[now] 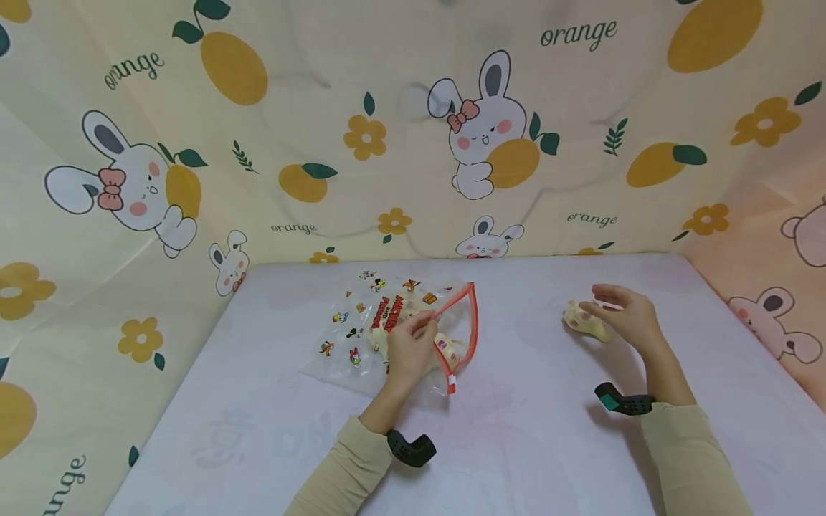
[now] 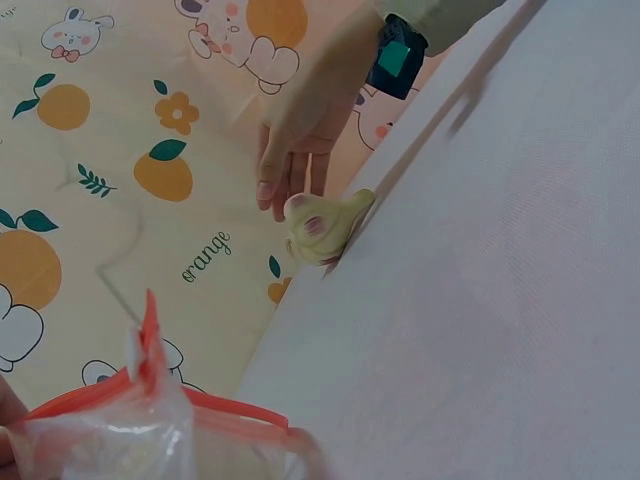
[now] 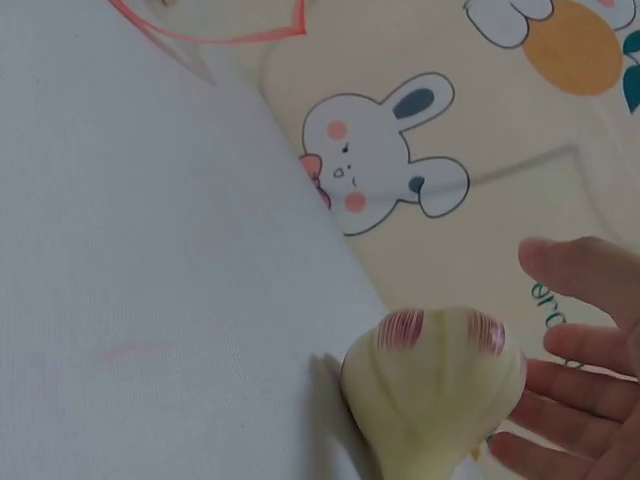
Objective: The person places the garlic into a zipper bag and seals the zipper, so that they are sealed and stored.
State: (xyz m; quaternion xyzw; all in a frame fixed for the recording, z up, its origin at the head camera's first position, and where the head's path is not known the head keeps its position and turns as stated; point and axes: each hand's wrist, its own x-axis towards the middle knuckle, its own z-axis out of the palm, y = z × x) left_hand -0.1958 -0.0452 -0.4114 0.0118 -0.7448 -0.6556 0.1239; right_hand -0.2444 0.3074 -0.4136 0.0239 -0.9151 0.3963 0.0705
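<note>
My left hand pinches the red-edged mouth of a clear printed zip bag, which lies on the table with its opening spread toward the right. Inside the bag, partly behind the hand, show pale items, one with pinkish patches close to the opening. At the right, a garlic bulb with purple streaks and a pale stem rests on the table. My right hand is right beside the bulb, fingers extended and thumb apart, not gripping it. The bag's red zip edge also appears in the left wrist view.
A white table carries everything. A patterned cloth with rabbits and oranges rises behind its back edge and at both sides. A zip slider sits at the near end of the red strip. Each wrist wears a black camera mount.
</note>
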